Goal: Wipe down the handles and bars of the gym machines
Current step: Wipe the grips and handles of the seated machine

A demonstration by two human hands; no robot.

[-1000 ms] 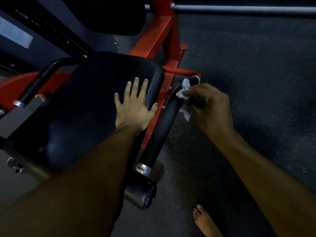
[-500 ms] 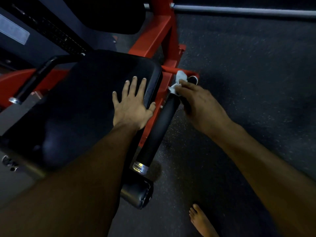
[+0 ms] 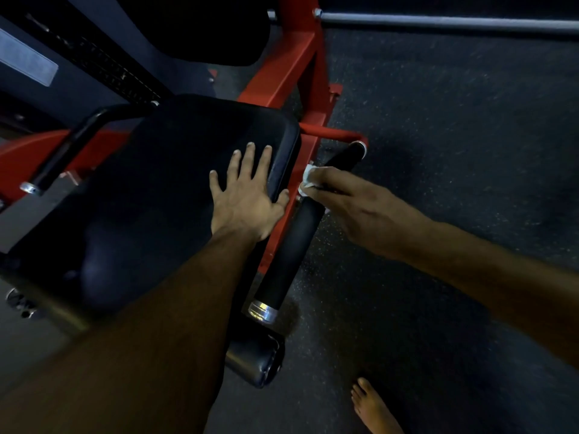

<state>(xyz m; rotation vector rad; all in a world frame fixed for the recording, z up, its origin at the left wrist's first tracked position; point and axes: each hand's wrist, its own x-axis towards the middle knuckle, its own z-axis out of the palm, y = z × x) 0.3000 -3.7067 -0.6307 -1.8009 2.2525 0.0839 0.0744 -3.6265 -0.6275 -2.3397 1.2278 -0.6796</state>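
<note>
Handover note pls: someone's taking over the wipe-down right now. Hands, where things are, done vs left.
Left hand: flat, fingers spread, braced on the black seat pad.
Right hand: pinching the white wipe around the black handle grip, near its upper end.
Done: cannot tell how much of the grip is wiped.
Left: the grip's lower stretch to the chrome end cap, the other black handle on the seat's left, the long steel bar at top.

The right hand (image 3: 354,208) hides most of the white cloth (image 3: 308,180); the foot (image 3: 374,408) is cut by the bottom edge.
</note>
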